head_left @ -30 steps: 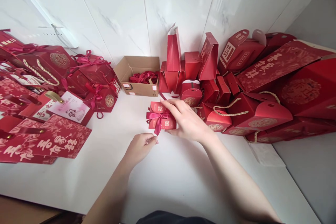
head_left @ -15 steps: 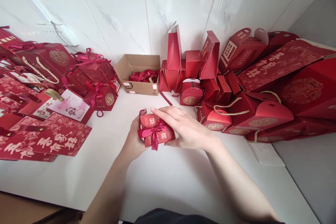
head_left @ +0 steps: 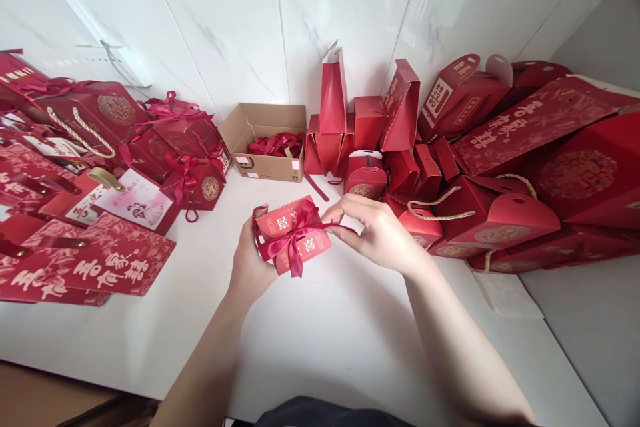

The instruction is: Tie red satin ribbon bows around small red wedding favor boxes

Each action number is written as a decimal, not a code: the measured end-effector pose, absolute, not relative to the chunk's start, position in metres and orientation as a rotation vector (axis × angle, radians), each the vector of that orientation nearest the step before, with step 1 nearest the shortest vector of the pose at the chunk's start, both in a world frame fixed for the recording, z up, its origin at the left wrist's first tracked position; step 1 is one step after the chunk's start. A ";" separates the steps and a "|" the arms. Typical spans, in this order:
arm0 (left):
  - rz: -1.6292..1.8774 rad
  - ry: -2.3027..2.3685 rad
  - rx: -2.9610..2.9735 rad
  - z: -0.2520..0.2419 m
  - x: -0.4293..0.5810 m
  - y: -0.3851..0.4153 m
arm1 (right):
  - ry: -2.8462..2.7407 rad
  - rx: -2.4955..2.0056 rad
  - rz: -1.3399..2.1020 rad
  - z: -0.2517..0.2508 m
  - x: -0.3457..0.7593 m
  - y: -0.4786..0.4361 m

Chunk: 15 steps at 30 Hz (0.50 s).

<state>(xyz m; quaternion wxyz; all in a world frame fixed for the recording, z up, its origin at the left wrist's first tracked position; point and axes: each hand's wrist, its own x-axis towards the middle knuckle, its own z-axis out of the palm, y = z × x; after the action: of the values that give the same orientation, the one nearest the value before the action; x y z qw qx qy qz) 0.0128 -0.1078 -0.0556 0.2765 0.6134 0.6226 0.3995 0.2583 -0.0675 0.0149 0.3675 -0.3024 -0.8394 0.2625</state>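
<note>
A small red gift box (head_left: 316, 245) with pale lettering is held above the white table, tilted slightly. Around it runs a dark red satin ribbon (head_left: 295, 235), tied in a bow on top. My left hand (head_left: 250, 257) is closed around the box's left side, where a twisted red cord shows near the fingers. On the right, my right hand (head_left: 375, 230) pinches a dark red strip between thumb and fingers at the box's edge. It looks like a ribbon end, but its tip is hidden.
Behind the hands, a cardboard box (head_left: 270, 170) holds a heap of red ribbons (head_left: 275, 145). Several red boxes and bags stand at the right, including a rope-handled box (head_left: 500, 217). Ribboned boxes (head_left: 200, 190) and red bags (head_left: 115, 257) crowd the left. A tiled wall (head_left: 225, 13) closes the back.
My right hand has moved off the box's top to the right and now pinches the dark red strip. The box has turned and more of its top shows.
</note>
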 end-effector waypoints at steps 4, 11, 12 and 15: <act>1.234 1.693 1.738 -0.056 0.016 -0.109 | -2.178 -0.725 0.616 0.018 0.261 -0.069; 1.147 1.697 1.683 -0.051 0.016 -0.110 | -2.333 -0.845 0.571 0.024 0.270 -0.070; 1.132 1.702 1.680 -0.051 0.017 -0.111 | -2.358 -0.877 0.572 0.024 0.271 -0.069; 1.075 1.686 1.701 -0.050 0.020 -0.112 | -2.426 -0.965 0.600 0.022 0.279 -0.066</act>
<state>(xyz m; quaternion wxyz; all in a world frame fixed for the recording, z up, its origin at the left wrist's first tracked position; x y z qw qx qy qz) 0.0200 -0.1119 -0.0496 0.2552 0.6265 0.6210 0.3959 0.2788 -0.0664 0.0217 0.2294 -0.3508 -0.8814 0.2180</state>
